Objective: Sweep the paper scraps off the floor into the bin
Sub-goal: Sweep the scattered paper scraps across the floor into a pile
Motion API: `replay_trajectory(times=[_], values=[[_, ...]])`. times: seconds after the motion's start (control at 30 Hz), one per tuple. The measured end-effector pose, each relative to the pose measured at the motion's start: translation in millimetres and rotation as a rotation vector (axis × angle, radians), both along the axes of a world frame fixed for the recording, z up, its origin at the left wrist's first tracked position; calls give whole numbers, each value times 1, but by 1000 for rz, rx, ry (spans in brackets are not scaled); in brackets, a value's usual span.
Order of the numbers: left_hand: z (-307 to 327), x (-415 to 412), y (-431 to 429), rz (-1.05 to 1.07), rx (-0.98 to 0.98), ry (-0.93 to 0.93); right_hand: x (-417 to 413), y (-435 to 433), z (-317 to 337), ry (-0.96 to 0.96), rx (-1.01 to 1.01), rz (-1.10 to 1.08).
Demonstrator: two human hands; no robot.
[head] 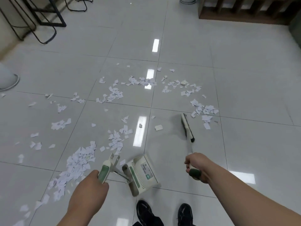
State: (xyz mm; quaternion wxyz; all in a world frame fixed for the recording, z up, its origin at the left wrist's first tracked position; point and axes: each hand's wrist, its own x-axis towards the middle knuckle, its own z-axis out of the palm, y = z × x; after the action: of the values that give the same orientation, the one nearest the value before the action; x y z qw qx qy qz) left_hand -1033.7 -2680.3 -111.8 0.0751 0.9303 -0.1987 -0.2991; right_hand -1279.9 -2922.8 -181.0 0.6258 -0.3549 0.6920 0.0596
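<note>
the sweeping looks barely begun: the paper scraps point(78, 163) lie all over the glossy grey floor tiles point(244, 144), none in the pan. the left hand point(91, 183) is clenched around the green-sleeved grip of the dustpan handle point(104, 172). the right hand point(195, 163) is wrapped around the green end of the broom handle point(190, 147), a thin pale pole.

the dustpan point(141, 173) hangs tilted on its hinged stem just ahead of the black shoes point(145, 211). it is white moulded plastic with a slotted back, a green strip and a printed label (whether its lip touches the floor i cannot tell). the broom head point(187, 126) is a narrow white block with dark bristles. it sits just beside the right-hand cluster of scraps.

the scraps are small, flat, torn pieces of white paper, thickest in a long drift left of the pan and in a loose arc farther out. being so light, they will likely skid and flutter on slick tile. the next move probably calls for short, low strokes that herd the outer arc inward towards the drift, then the pan's lip set flat against the floor.

a white rounded object point(8, 79) at the left edge may be the bin; i cannot confirm it.
</note>
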Motion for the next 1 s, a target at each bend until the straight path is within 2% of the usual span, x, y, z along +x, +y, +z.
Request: replay_trajectory(times=[0.23,0.37,0.53,0.77,1.0], values=[[2,36,37,95,4,40,126,65,-16,-44,136,231],[6,48,52,146,0,42,185,115,-6,-184,236,210],[9,63,62,203,-1,25,226,119,15,-327,328,116],[14,64,32,160,-30,-13,187,69,54,-361,304,110],[19,39,-59,-50,-44,-19,74,-12,64,-314,163,-106]])
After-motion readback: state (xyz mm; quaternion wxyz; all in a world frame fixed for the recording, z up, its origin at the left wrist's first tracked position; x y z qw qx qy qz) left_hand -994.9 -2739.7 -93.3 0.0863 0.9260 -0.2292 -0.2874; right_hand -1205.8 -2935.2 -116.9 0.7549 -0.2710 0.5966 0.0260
